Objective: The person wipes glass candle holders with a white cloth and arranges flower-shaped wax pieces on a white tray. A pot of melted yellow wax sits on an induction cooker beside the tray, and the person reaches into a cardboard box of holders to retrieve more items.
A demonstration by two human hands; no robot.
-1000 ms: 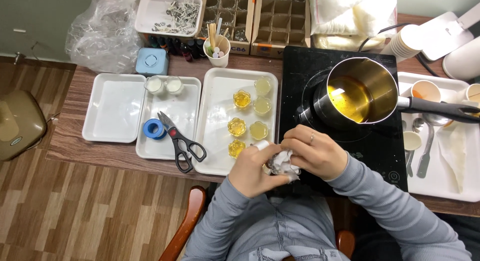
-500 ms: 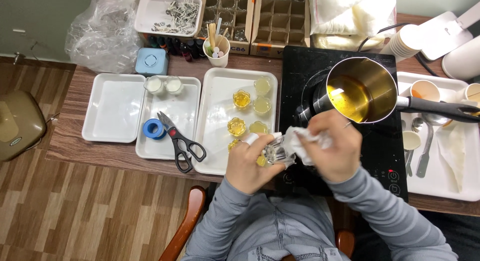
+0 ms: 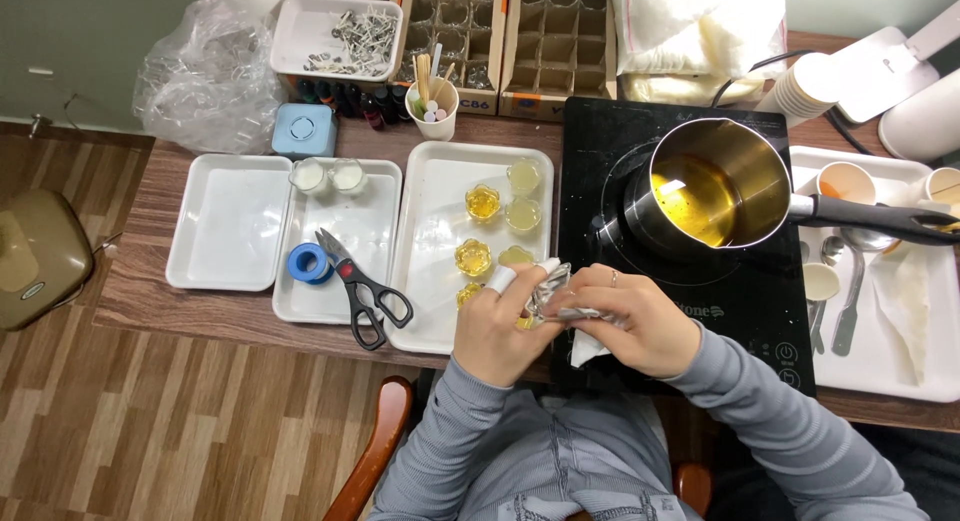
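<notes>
My left hand [image 3: 497,326] grips a small clear glass cup [image 3: 547,293] over the front edge of the white tray [image 3: 430,281]. My right hand [image 3: 632,321] presses a crumpled white tissue [image 3: 580,326] against that cup, and a corner of the tissue hangs below my palm. Both hands meet between the tray and the black induction cooktop [image 3: 745,291]. Several small flower-shaped glass cups of yellow liquid [image 3: 483,202] stand on the tray just behind my left hand.
A steel saucepan [image 3: 712,182] of amber liquid sits on the cooktop, handle pointing right. Scissors [image 3: 358,286] and a blue tape roll [image 3: 308,263] lie on a middle tray. Spoons and paper cups fill the right tray [image 3: 880,371]. Boxes and a bag line the back.
My right hand with the tissue came down from near the saucepan and closed against the glass cup again. My left hand shifted the cup slightly up and right.
</notes>
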